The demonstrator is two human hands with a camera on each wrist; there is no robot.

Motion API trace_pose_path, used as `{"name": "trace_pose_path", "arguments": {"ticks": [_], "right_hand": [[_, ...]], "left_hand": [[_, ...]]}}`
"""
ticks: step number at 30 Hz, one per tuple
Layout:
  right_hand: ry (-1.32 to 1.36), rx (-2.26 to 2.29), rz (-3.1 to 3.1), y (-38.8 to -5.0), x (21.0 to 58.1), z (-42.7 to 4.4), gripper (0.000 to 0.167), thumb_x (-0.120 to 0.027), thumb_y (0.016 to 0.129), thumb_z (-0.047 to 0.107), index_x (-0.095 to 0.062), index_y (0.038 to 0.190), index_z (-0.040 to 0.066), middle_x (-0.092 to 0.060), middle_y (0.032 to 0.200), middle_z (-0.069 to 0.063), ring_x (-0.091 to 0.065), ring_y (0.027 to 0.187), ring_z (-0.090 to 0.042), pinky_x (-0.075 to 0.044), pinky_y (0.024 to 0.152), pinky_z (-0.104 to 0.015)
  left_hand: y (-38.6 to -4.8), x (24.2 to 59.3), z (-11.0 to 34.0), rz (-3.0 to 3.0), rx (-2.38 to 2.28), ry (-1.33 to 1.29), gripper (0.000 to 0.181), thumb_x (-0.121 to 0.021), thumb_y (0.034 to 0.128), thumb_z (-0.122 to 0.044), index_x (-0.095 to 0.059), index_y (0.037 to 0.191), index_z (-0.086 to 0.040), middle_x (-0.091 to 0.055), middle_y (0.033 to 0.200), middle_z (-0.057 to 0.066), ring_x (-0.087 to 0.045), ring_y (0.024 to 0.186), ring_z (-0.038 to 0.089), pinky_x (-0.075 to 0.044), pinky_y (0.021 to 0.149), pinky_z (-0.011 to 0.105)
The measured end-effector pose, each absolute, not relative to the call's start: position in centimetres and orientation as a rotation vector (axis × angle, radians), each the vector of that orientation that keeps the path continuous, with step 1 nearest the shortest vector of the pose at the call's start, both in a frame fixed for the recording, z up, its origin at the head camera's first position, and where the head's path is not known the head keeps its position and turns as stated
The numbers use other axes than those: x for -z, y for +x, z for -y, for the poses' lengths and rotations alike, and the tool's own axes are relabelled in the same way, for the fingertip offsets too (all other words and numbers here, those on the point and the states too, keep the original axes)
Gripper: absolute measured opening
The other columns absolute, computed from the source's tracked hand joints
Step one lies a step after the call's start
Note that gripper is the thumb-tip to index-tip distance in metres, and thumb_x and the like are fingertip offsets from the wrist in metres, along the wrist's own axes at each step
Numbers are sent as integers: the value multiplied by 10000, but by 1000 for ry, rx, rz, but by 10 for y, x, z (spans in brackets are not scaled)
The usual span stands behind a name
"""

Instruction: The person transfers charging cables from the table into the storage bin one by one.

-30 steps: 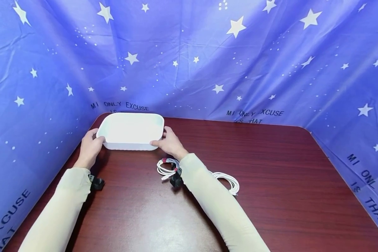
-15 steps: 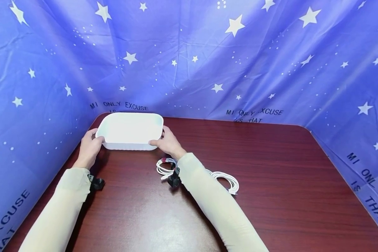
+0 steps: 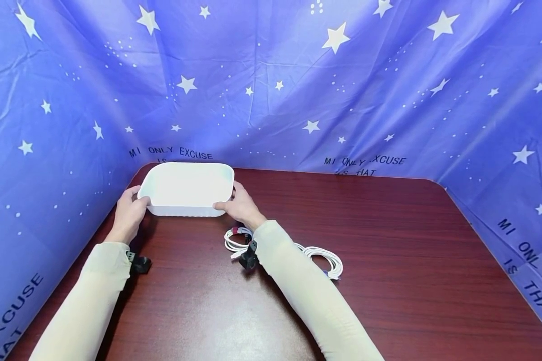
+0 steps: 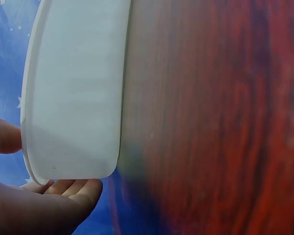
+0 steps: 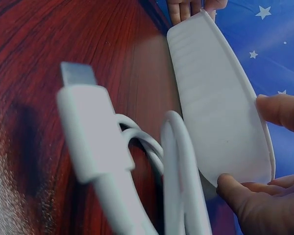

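A shallow white plastic bin (image 3: 185,211) with rounded corners sits at the table's far left, its top facing up; the inside is too bright to make out. My left hand (image 3: 127,214) grips its left end, thumb at the rim and fingers along the outside. At the other end, my right hand (image 3: 245,206) holds the near right corner the same way. The left wrist view shows the bin's outer wall (image 4: 78,88) with my left hand (image 4: 49,208) at its end. Both hands touch the bin in the right wrist view, where its ribbed side (image 5: 215,98) is visible.
A coiled white cable (image 3: 235,246) with a red band lies by my right wrist. Another white coil (image 3: 327,255) is partly hidden under the right sleeve (image 3: 311,286). One cable's plug (image 5: 88,132) looms close in the right wrist view. A starry blue curtain (image 3: 271,115) surrounds the brown table (image 3: 411,260).
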State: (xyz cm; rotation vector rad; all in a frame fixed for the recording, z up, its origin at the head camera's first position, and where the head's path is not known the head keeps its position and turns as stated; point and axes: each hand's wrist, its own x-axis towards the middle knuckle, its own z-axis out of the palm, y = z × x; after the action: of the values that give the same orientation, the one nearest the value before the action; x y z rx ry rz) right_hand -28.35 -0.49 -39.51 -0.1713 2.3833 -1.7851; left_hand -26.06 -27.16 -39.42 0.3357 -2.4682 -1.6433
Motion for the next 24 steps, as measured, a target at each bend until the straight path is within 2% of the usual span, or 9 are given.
{"name": "trace_pose_path", "arguments": {"ticks": [14,24], "right_hand": [[-143,1776,-2392,-281,394,4,779,-788,747,57,-365,1401,48,-609,1201,-114,-598,1033,-174,-480,867,-268],[-137,1768,-2390,-279,394,-1,806,-791,753,84,-342,1422,66,-610,1198,-111,-606,999,-159,-482,858,-281]], "left_hand": [[-260,395,271,2483,1636,318,670,-403,806,11,-236,1446,114,-371,1424,274,-382,1268,328,-326,1040,431],[-259,393,267,2459,1686,312,692,-418,795,31,-214,1451,115,-370,1413,289,-393,1254,320,-364,1013,368]]}}
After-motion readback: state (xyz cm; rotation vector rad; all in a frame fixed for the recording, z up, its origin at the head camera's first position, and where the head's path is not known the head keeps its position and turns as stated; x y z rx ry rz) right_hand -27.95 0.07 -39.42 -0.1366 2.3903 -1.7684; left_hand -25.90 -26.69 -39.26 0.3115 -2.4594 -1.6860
